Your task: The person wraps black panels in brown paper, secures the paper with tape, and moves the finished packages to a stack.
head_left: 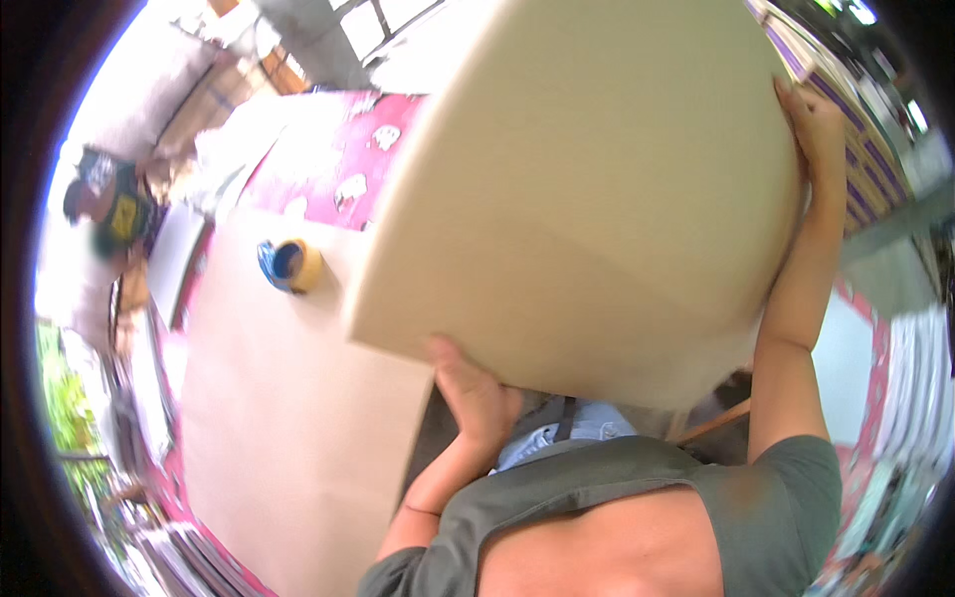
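Observation:
A large tan board, smooth and slightly bowed in this view, is raised in front of me and tilted. At its lower left edge my left hand is closed, thumb on the near face and fingers hidden behind. My right hand grips the far right edge, high up, with its arm stretched out. Left of the raised board, a similar tan sheet lies flat on the table. On that sheet sits a small round yellow thing with a dark hollow and blue at its left side; I cannot tell its kind.
Under the flat sheet is a pink patterned table cover. Stacked sheets stand at the right, and more piles at the lower left. A stack with purple stripes rises behind my right hand. Another person is at the far left.

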Demonstrator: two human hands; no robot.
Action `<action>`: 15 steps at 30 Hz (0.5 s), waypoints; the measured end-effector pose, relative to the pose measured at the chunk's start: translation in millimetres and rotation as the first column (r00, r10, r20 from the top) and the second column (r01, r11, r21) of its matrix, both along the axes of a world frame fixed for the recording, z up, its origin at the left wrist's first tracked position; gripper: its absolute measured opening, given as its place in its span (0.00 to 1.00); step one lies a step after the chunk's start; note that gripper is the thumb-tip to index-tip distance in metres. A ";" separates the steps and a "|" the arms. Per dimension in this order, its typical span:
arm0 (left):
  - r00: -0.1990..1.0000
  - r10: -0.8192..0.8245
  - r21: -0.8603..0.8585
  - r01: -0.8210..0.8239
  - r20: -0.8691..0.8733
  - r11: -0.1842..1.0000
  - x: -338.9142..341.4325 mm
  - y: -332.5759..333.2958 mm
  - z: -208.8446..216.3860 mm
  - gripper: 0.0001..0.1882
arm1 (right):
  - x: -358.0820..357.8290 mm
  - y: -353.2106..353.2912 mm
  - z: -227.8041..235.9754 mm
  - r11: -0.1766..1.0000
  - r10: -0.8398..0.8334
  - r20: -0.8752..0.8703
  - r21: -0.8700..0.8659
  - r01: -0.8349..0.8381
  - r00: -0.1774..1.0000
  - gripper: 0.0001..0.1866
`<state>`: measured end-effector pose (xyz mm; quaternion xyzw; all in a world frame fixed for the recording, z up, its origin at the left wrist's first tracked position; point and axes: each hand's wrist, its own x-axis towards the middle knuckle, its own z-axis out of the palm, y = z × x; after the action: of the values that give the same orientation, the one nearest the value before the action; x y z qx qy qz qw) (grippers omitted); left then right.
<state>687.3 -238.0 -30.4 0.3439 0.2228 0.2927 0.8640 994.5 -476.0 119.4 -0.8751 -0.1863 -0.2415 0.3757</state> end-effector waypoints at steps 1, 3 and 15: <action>0.997 -0.073 -0.052 0.073 0.002 0.996 21.2 -13.5 -16.3 0.35 | 33.3 -8.8 -11.9 0.991 -0.036 0.011 -0.129 0.037 0.999 0.29; 0.994 -0.101 -0.136 0.095 -0.032 0.986 53.0 -28.6 -48.2 0.37 | 78.9 0.0 -52.4 0.988 0.030 -0.228 -0.143 -0.064 0.973 0.31; 0.556 0.401 0.360 -0.188 -0.728 0.914 123.8 19.7 -272.7 0.28 | 183.8 31.7 -370.2 0.745 0.309 -0.536 -0.378 -0.550 0.786 0.40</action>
<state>811.1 -218.3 -303.1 0.4963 0.5974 0.2768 0.5659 1178.3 -444.3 -250.7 -0.9040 -0.3560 0.1173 0.2058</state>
